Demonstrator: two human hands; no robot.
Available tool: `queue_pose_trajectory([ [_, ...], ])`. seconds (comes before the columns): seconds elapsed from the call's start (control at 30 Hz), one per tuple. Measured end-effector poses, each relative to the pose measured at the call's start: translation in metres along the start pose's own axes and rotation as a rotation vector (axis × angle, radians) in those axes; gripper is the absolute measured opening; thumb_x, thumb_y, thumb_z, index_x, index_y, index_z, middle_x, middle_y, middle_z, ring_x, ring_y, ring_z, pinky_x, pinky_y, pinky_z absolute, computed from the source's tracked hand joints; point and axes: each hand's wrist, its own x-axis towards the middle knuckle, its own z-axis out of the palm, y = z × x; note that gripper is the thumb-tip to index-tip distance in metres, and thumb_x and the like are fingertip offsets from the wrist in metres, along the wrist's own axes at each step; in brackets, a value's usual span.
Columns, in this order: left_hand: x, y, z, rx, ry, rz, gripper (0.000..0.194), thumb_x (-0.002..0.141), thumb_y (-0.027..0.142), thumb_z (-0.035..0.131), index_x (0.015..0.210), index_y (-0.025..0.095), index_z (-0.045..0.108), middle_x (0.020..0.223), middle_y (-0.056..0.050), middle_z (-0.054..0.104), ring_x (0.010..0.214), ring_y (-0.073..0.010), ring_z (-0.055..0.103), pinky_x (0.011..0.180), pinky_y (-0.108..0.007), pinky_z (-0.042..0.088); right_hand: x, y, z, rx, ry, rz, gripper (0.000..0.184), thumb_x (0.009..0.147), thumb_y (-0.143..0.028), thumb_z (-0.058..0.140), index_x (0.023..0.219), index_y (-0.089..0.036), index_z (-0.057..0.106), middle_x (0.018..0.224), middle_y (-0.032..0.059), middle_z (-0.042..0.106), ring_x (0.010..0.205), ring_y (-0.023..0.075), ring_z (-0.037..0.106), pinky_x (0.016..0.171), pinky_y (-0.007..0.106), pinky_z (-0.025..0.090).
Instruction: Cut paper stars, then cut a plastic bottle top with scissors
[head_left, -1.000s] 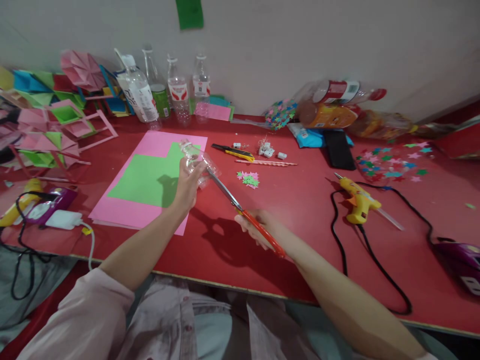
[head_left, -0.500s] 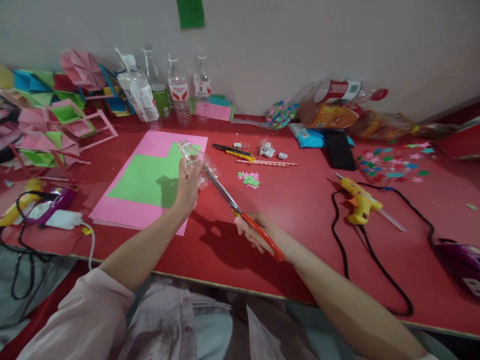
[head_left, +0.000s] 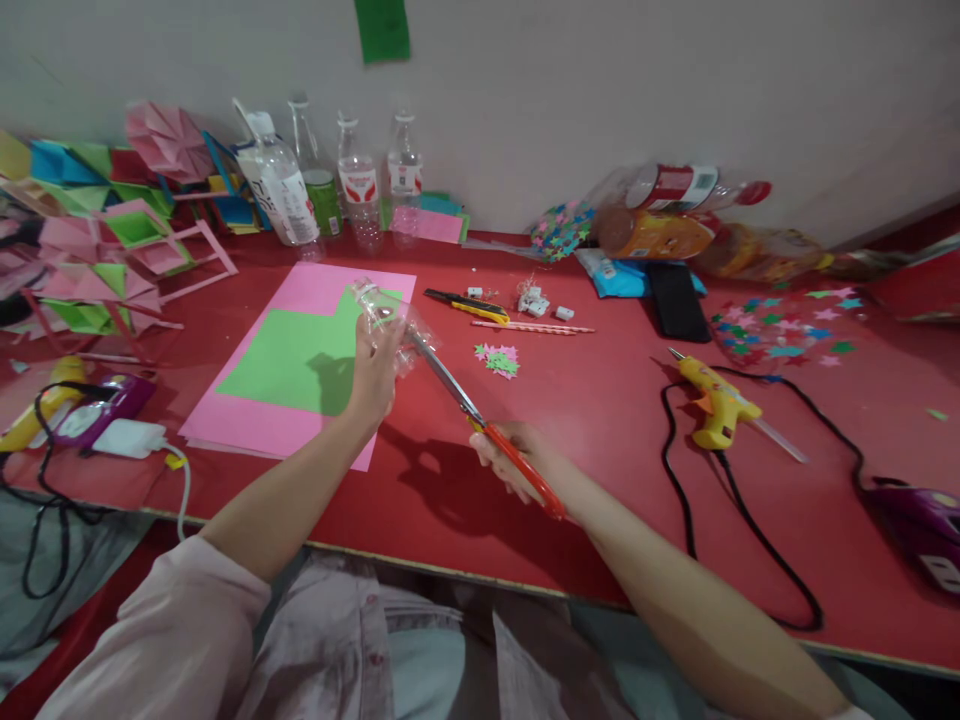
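Note:
My left hand (head_left: 376, 368) is closed around a clear plastic bottle piece (head_left: 369, 292), with its neck pointing up and to the left. Red-handled scissors (head_left: 517, 465) are gripped in my right hand (head_left: 536, 455). Their blades reach up and left to the edge of the plastic, close to my left fingers; whether they bite into it I cannot make out. Under and beside my left hand lie green paper (head_left: 289, 360) and larger pink paper (head_left: 262, 440) on the red table. A pile of small pink and green paper stars (head_left: 497, 360) sits right of the plastic.
Behind are a yellow utility knife (head_left: 469, 305), a striped straw (head_left: 534, 327) and several upright bottles (head_left: 360, 190). At right lie a yellow glue gun (head_left: 721, 405) with a black cord, a phone (head_left: 679, 302) and a star-covered plastic piece (head_left: 787, 325). Paper lanterns (head_left: 97, 245) crowd the left.
Almost nothing differs. Both hands keep their hold on the plastic and the scissors, and the view has shifted very slightly.

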Motion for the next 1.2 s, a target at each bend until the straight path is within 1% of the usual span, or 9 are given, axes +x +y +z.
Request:
queue_pose_trajectory([
  [0.13, 0.0006, -0.0006, 0.0008, 0.03, -0.009, 0.08, 0.032, 0.075, 0.036, 0.073, 0.097, 0.026, 0.053, 0.08, 0.003, 0.06, 0.071, -0.0088, 0.061, 0.072, -0.024, 0.053, 0.003, 0.002, -0.0031, -0.029, -0.06, -0.007, 0.047, 0.077, -0.065, 0.06, 0.065, -0.021, 0.048, 0.041, -0.0093, 0.039, 0.031, 0.0064, 0.039, 0.035, 0.02, 0.037],
  [0.23, 0.0, -0.0001, 0.002, 0.033, -0.015, 0.111, 0.031, 0.074, 0.034, 0.075, 0.095, 0.025, 0.053, 0.079, 0.004, 0.059, 0.068, -0.0068, 0.058, 0.067, -0.021, 0.051, 0.0034, 0.0044, -0.0038, -0.049, -0.065, -0.031, 0.048, 0.078, -0.067, 0.059, 0.067, -0.021, 0.05, 0.042, -0.0087, 0.041, 0.032, 0.007, 0.041, 0.037, 0.021, 0.038],
  [0.43, -0.0009, 0.0022, 0.0014, 0.03, -0.042, 0.088, 0.031, 0.076, 0.034, 0.074, 0.096, 0.025, 0.052, 0.081, 0.003, 0.059, 0.069, -0.008, 0.059, 0.068, -0.023, 0.052, 0.0029, 0.0056, -0.0042, -0.064, -0.071, -0.074, 0.051, 0.078, -0.07, 0.055, 0.066, -0.021, 0.047, 0.043, -0.0083, 0.041, 0.034, 0.0074, 0.042, 0.037, 0.021, 0.037],
  [0.57, 0.0002, 0.0019, 0.0007, 0.03, -0.053, 0.077, 0.033, 0.075, 0.036, 0.074, 0.096, 0.025, 0.051, 0.08, 0.004, 0.059, 0.068, -0.0087, 0.059, 0.07, -0.025, 0.053, 0.003, 0.0041, -0.004, -0.059, -0.06, -0.03, 0.052, 0.079, -0.071, 0.053, 0.065, -0.021, 0.048, 0.041, -0.0083, 0.041, 0.031, 0.0069, 0.04, 0.034, 0.02, 0.035],
  [0.67, 0.0006, 0.0016, 0.0005, 0.031, -0.045, 0.093, 0.031, 0.076, 0.036, 0.074, 0.095, 0.025, 0.052, 0.08, 0.004, 0.06, 0.068, -0.0078, 0.059, 0.07, -0.024, 0.053, 0.002, 0.0025, -0.0031, -0.015, -0.059, 0.005, 0.052, 0.076, -0.07, 0.057, 0.064, -0.021, 0.048, 0.042, -0.0089, 0.04, 0.031, 0.0066, 0.039, 0.032, 0.02, 0.035],
  [0.83, 0.0003, 0.0014, 0.0009, 0.04, -0.044, 0.085, 0.031, 0.076, 0.035, 0.072, 0.097, 0.026, 0.052, 0.08, 0.004, 0.06, 0.067, -0.0083, 0.06, 0.07, -0.025, 0.054, 0.0001, 0.0009, -0.0008, -0.047, -0.002, -0.034, 0.051, 0.078, -0.067, 0.058, 0.061, -0.022, 0.043, 0.041, -0.0093, 0.037, 0.03, 0.0055, 0.039, 0.031, 0.018, 0.033],
  [0.93, 0.0003, 0.001, 0.0006, 0.032, -0.03, 0.094, 0.03, 0.076, 0.036, 0.073, 0.096, 0.026, 0.052, 0.079, 0.003, 0.059, 0.067, -0.0087, 0.06, 0.068, -0.025, 0.053, -0.0003, 0.0002, 0.0006, -0.087, 0.002, -0.029, 0.049, 0.078, -0.065, 0.058, 0.06, -0.022, 0.041, 0.041, -0.009, 0.037, 0.03, 0.0064, 0.041, 0.031, 0.019, 0.033],
  [1.07, 0.0016, -0.0006, -0.0022, 0.044, -0.055, 0.09, 0.031, 0.077, 0.037, 0.072, 0.099, 0.027, 0.052, 0.082, 0.002, 0.06, 0.069, -0.0089, 0.061, 0.067, -0.024, 0.052, -0.0008, -0.0002, 0.0019, -0.095, 0.059, -0.026, 0.047, 0.079, -0.061, 0.059, 0.06, -0.022, 0.04, 0.041, -0.0089, 0.036, 0.031, 0.0069, 0.041, 0.031, 0.019, 0.032],
  [1.2, 0.0027, -0.0012, -0.0026, 0.058, -0.069, 0.111, 0.032, 0.077, 0.036, 0.072, 0.099, 0.027, 0.05, 0.083, 0.003, 0.06, 0.067, -0.0084, 0.061, 0.065, -0.024, 0.052, 0.0018, 0.0025, 0.0007, -0.027, -0.015, -0.006, 0.048, 0.078, -0.066, 0.057, 0.063, -0.022, 0.043, 0.04, -0.01, 0.035, 0.03, 0.0062, 0.036, 0.031, 0.02, 0.033],
])
